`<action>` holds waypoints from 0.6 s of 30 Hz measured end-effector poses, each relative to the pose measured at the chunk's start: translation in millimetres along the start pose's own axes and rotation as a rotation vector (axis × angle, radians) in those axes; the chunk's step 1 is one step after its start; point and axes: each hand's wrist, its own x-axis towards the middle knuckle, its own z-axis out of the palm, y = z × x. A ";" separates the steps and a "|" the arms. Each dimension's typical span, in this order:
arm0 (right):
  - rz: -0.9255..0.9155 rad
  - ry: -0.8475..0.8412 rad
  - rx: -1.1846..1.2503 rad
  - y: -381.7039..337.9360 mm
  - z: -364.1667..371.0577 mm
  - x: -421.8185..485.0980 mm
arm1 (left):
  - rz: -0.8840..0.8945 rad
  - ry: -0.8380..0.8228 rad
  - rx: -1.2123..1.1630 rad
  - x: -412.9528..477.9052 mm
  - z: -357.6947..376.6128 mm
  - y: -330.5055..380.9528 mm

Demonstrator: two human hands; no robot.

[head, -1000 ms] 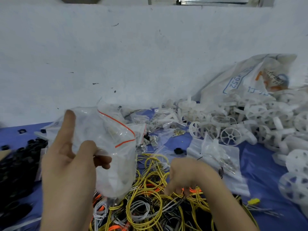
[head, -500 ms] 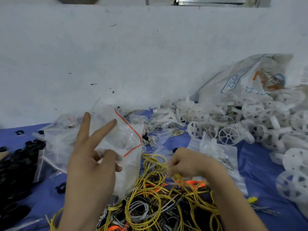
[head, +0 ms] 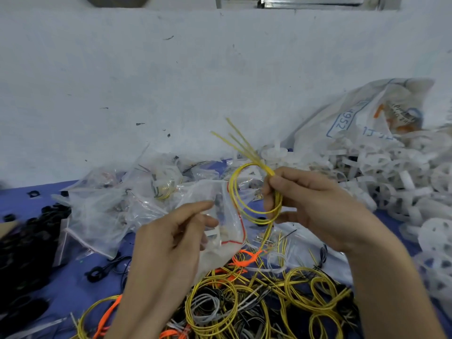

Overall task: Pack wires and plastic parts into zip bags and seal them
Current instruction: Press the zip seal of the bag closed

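Note:
My left hand [head: 171, 231] holds a clear zip bag [head: 225, 216] with a red seal line, its mouth turned to the right. My right hand [head: 308, 199] pinches a coil of yellow wire [head: 254, 192] right beside the bag's mouth, with loose wire ends sticking up to the left. Below both hands lies a tangled pile of yellow, orange, grey and black wires [head: 244, 304] on the blue table [head: 73, 285].
Several filled zip bags [head: 117, 206] lie at the back left. A heap of white plastic wheels [head: 391, 172] and a large printed sack [head: 362, 118] fill the right. Black plastic rings [head: 27, 243] are piled at the left edge. A white wall stands behind.
My right hand lifted a coil of yellow wire out of the pile and brought it up to the bag's mouth. My left hand shifted right with the bag.

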 end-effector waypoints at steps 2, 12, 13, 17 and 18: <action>0.003 -0.079 -0.050 -0.2 10.7 0.6 | -0.009 0.020 -0.049 -0.4 1.3 4.7; 0.053 -0.353 -0.231 -1.3 49.2 1.9 | -0.013 0.082 -0.271 0.5 0.5 5.6; 0.051 -0.345 -0.244 -1.2 51.3 2.4 | 0.002 0.086 -0.266 0.4 -0.2 5.8; 0.092 -0.249 -0.278 -2.4 48.5 4.8 | 0.028 0.175 -0.218 3.2 -9.4 0.3; 0.098 -0.232 -0.273 -3.2 44.9 4.7 | 0.036 0.193 -0.195 4.7 -13.0 -0.6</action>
